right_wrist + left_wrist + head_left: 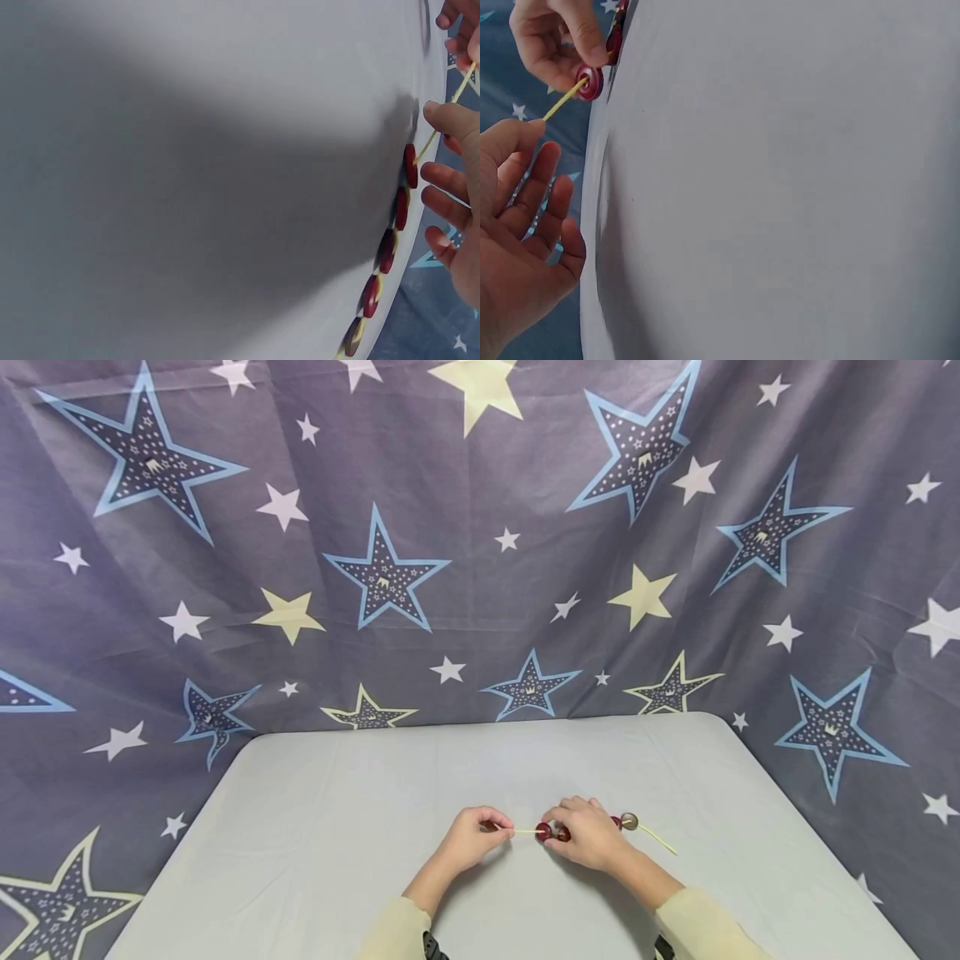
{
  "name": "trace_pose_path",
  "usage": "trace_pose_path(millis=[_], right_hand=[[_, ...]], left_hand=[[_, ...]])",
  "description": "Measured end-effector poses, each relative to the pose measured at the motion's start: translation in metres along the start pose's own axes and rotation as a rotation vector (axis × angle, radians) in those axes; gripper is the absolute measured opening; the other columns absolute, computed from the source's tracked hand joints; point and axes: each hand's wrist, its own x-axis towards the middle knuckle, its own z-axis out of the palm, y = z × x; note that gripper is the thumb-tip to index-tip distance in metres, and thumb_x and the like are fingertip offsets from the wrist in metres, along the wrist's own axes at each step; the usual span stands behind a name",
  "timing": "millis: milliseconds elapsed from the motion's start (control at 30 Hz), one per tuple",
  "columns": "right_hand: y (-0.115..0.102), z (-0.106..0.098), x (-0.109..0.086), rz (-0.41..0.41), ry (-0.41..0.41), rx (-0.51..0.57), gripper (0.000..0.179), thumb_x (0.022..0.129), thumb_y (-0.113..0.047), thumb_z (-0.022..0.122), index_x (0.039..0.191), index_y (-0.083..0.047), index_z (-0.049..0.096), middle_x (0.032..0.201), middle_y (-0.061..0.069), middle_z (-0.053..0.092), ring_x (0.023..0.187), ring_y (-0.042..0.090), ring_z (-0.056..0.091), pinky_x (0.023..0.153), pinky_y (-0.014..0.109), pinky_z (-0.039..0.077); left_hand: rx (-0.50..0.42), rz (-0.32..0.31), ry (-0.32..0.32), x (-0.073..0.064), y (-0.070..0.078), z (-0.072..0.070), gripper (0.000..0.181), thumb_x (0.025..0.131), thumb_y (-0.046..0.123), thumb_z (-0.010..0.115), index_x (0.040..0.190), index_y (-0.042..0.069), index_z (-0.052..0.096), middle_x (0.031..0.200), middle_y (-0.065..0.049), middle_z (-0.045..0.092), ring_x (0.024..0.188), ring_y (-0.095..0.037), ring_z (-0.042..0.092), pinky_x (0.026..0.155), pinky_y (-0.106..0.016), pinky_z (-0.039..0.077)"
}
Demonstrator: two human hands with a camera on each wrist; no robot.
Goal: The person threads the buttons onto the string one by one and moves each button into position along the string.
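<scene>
With thumb and fingertips my left hand point(467, 838) pinches one end of a yellow cord point(561, 102), drawn straight between my hands. A shiny dark red round bead point(590, 83) sits on that cord, gripped at its edge by the right hand point(591, 833). Several more flat red beads point(387, 250) lie in a row on the table under and beside the right palm, threaded on the cord. At the far right of the row is a brownish bead point(629, 821), with the cord's loose tail beyond it. In the head view the right hand hides the middle beads.
A white-covered table point(337, 827) spreads out around both hands. Behind it and at the sides hangs a grey-purple cloth point(465, 485) printed with stars. Pale sleeves point(397, 931) and dark wrist straps show at the bottom edge of the head view.
</scene>
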Motion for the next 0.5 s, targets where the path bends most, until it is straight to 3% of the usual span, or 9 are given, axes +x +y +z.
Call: trace_pose_path(millis=[133,500], right_hand=[[0.006,0.001,-0.002,0.013,-0.002,-0.014,0.025,0.075,-0.033,0.075,0.096,-0.020,0.068,0.090,-0.005,0.062,0.088,0.014,0.056,0.080,0.047,0.043],[0.013,0.004,-0.008,0.013,0.007,-0.022,0.027,0.072,-0.033,0.078,0.092,-0.018,0.068,0.090,-0.004,0.060,0.085,0.015,0.054,0.076,0.044,0.042]], left_hand=[[0.009,-0.026,-0.023,-0.003,0.001,-0.002,0.006,0.082,0.012,0.069,0.082,0.007,0.069,0.076,-0.002,0.065,0.069,-0.007,0.052,0.060,-0.019,0.044],[0.032,-0.058,-0.059,-0.004,-0.003,-0.002,0.005,0.081,0.009,0.069,0.082,0.004,0.068,0.074,-0.003,0.064,0.065,-0.008,0.050,0.056,-0.019,0.042]])
